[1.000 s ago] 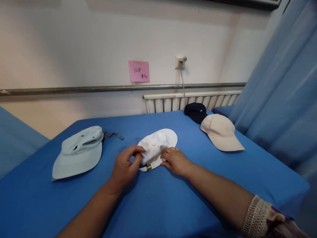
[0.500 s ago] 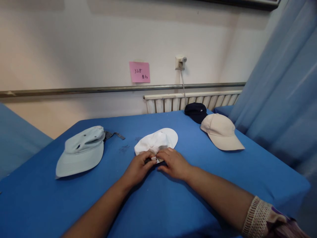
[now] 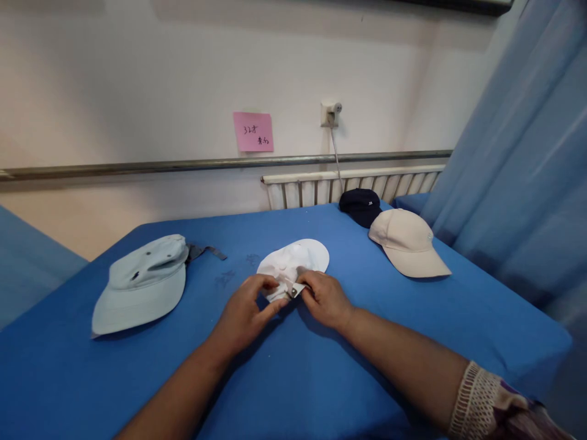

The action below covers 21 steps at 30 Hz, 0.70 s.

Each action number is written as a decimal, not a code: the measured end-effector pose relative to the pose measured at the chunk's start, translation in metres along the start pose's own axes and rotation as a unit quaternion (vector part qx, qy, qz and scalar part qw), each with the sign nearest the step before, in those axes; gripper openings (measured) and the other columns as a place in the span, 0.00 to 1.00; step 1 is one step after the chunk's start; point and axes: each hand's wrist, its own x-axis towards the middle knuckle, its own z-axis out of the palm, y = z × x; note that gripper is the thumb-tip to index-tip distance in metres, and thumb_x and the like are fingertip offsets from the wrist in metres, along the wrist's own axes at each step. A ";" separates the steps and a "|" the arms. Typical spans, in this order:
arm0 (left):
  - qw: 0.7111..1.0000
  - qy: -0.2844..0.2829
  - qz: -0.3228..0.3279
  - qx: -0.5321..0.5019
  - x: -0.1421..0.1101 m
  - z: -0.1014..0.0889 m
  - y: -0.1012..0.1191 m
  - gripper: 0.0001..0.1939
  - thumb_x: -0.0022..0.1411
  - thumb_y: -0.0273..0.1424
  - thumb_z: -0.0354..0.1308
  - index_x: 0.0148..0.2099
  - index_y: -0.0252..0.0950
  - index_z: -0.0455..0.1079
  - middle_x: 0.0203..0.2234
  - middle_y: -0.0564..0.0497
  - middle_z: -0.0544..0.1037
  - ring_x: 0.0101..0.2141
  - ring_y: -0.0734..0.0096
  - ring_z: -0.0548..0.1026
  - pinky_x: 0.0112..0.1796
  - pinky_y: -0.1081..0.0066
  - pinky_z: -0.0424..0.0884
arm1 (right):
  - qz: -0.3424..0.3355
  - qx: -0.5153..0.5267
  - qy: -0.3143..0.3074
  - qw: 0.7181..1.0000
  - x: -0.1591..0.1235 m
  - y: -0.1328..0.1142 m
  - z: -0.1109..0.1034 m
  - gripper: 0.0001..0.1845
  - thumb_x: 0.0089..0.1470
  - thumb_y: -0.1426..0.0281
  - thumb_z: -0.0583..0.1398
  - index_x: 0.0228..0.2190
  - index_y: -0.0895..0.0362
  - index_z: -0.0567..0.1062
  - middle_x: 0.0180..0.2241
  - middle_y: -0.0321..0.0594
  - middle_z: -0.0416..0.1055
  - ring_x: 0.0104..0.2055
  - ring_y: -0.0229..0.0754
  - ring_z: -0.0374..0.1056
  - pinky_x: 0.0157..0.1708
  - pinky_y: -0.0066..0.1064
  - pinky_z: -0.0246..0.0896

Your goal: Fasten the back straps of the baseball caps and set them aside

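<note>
A white cap point(image 3: 279, 263) lies in the middle of the blue-covered table, its brim pointing away to the right. My right hand point(image 3: 326, 300) pinches the cap's back strap, and a small metal buckle point(image 3: 294, 293) shows beside its fingertips. On the other side of the strap, my left hand point(image 3: 245, 311) has thumb and forefinger spread apart around the cap's near left edge. The thumb tip is close to the buckle; whether it touches cannot be made out. My other left fingers are mostly hidden.
To the left lies a light blue cap point(image 3: 142, 281) with a dangling grey strap. A beige cap point(image 3: 406, 238) and a navy cap point(image 3: 360, 205) sit at the back right. Behind the table point(image 3: 367, 348) are a radiator point(image 3: 316, 190) and a wall rail point(image 3: 192, 165). A blue curtain point(image 3: 518, 183) hangs at right.
My left hand's thumb and forefinger have parted and moved slightly left. The strap end with its buckle now shows at my right fingertips. The view has shifted a little.
</note>
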 end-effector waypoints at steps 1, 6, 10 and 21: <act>0.997 -0.018 0.028 0.066 -0.001 0.000 -0.002 0.15 0.49 0.37 0.70 0.40 0.40 0.75 0.35 0.48 0.79 0.39 0.57 0.72 0.44 0.62 0.66 | 0.010 0.014 0.016 1.000 0.000 -0.001 -0.001 0.12 0.54 0.79 0.53 0.38 0.55 0.71 0.35 0.40 0.73 0.37 0.43 0.68 0.39 0.32 0.61; 0.966 -0.085 0.114 0.218 -0.004 0.012 -0.008 0.09 0.58 0.35 0.62 0.42 0.42 0.75 0.39 0.48 0.79 0.43 0.55 0.70 0.49 0.56 0.60 | -0.014 0.062 0.061 0.996 -0.002 -0.003 -0.003 0.15 0.53 0.80 0.52 0.41 0.56 0.70 0.37 0.42 0.71 0.38 0.43 0.67 0.40 0.33 0.63; 0.962 -0.048 0.136 0.233 -0.007 0.025 -0.009 0.10 0.57 0.33 0.63 0.43 0.42 0.75 0.46 0.46 0.75 0.49 0.52 0.67 0.51 0.54 0.59 | -0.007 0.093 0.075 0.993 -0.003 -0.007 -0.005 0.16 0.53 0.80 0.52 0.42 0.56 0.70 0.38 0.42 0.69 0.39 0.43 0.67 0.41 0.34 0.64; 0.964 -0.027 0.174 0.201 -0.009 0.015 -0.007 0.08 0.65 0.33 0.54 0.39 0.39 0.73 0.54 0.44 0.71 0.58 0.51 0.59 0.59 0.49 0.55 | -0.124 0.138 -0.019 0.983 -0.003 -0.016 -0.024 0.15 0.57 0.73 0.62 0.46 0.52 0.71 0.42 0.39 0.70 0.46 0.43 0.67 0.49 0.39 0.63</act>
